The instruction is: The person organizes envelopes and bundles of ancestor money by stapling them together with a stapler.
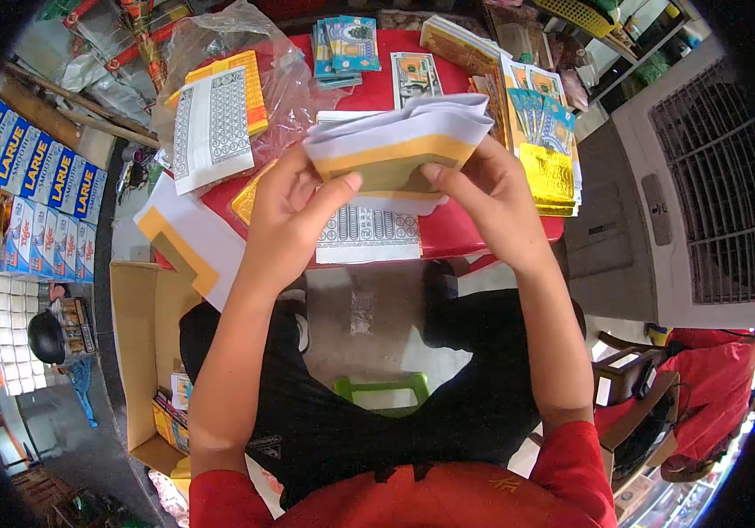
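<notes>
A folded bundle of white joss paper with yellow and gold bands (395, 150) is held up over the near edge of the red table. My left hand (298, 207) grips its left end, thumb across the front. At its right end my right hand (487, 189) grips it the same way. Below the bundle lies a white sheet with black printed characters (368, 236). Another gold-banded white sheet (192, 238) hangs over the table's left edge. To the left, a printed white stack (214, 128) rests on yellow paper beside a clear plastic bag (285, 75).
On the red table (456, 231) lie blue note-like papers (355, 44), a dollar-style note (416, 77) and a shiny gold stack (551, 180). A cardboard box (139, 352) stands left of my legs, with beer cartons (38, 167) beyond. A green stool (383, 392) is between my legs.
</notes>
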Action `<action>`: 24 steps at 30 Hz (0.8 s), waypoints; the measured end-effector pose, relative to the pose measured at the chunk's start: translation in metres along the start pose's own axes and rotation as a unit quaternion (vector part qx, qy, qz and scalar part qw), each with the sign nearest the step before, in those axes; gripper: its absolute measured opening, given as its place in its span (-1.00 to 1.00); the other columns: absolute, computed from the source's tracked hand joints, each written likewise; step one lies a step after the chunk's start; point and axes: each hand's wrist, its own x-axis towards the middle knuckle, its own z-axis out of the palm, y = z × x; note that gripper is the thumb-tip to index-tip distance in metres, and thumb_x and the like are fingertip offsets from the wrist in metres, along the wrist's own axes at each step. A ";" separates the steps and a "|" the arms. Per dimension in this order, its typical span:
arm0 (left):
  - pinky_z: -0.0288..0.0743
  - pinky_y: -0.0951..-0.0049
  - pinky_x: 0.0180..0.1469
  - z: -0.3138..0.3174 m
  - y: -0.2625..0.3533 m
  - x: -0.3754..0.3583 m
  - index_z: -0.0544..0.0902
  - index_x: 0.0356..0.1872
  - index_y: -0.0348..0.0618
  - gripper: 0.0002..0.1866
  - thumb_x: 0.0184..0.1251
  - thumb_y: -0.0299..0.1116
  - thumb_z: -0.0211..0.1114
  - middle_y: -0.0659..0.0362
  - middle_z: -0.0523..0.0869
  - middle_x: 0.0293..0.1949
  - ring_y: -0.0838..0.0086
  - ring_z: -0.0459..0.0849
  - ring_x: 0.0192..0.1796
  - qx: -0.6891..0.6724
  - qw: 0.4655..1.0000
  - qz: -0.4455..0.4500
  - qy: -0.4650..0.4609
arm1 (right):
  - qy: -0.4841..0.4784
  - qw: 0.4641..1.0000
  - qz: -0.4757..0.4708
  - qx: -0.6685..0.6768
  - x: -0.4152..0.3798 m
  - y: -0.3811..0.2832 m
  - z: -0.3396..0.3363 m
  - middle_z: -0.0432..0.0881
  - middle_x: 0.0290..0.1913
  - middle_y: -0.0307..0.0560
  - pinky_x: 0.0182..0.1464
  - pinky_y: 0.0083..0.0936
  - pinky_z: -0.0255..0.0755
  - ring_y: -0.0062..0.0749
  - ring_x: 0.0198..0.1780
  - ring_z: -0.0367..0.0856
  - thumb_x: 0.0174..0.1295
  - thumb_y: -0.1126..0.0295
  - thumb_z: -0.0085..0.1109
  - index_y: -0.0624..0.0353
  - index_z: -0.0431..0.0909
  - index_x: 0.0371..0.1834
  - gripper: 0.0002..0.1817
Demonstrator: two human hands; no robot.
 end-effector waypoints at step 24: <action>0.42 0.42 0.26 -0.005 -0.001 0.000 0.54 0.16 -0.37 -0.65 0.40 -0.50 0.27 0.11 0.67 0.07 0.49 0.61 0.14 0.018 0.999 0.026 0.018 | 0.022 0.997 -0.063 -0.044 0.001 0.008 0.007 0.73 -0.05 -0.11 0.19 -0.45 0.46 -0.50 0.03 0.64 0.31 0.46 0.23 0.32 0.59 0.09 -0.70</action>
